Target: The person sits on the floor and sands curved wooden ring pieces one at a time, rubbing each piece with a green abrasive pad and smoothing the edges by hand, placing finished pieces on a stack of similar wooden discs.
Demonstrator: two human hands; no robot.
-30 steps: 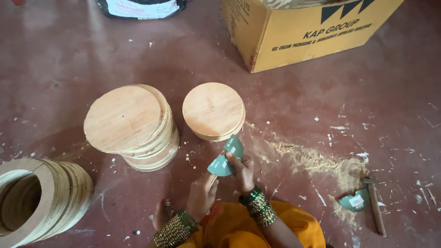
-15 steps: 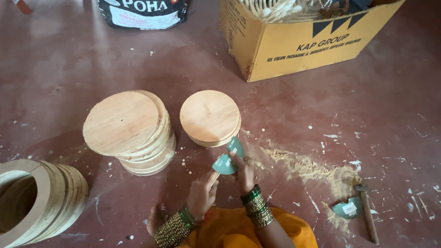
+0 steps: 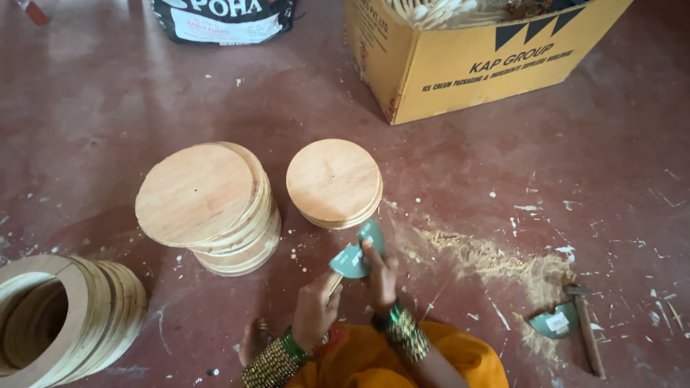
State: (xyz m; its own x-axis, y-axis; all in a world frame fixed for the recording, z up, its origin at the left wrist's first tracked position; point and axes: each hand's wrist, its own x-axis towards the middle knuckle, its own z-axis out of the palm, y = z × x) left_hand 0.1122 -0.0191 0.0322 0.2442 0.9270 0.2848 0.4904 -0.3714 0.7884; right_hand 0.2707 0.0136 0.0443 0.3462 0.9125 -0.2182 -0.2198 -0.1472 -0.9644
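Observation:
Both hands meet low in the middle of the head view on a folded piece of green sandpaper (image 3: 357, 253). My left hand (image 3: 315, 310) grips something thin under the paper's near edge; what it is stays hidden. My right hand (image 3: 379, 274) pinches the paper's right side. Both wrists wear stacked bangles. Just beyond the paper lies a low stack of round wooden discs (image 3: 334, 182). To its left stands a taller, leaning stack of larger wooden discs (image 3: 207, 205).
A pile of wooden rings (image 3: 61, 316) lies at the lower left. Sawdust (image 3: 489, 259) spreads right of my hands, near a hammer (image 3: 586, 327) and another green sandpaper piece (image 3: 553, 321). A yellow cardboard box (image 3: 474, 61) and a black sack (image 3: 223, 18) stand at the back.
The view has tilted up a little, showing more of the box and sack. My hands stay on the sandpaper with only slight shifts.

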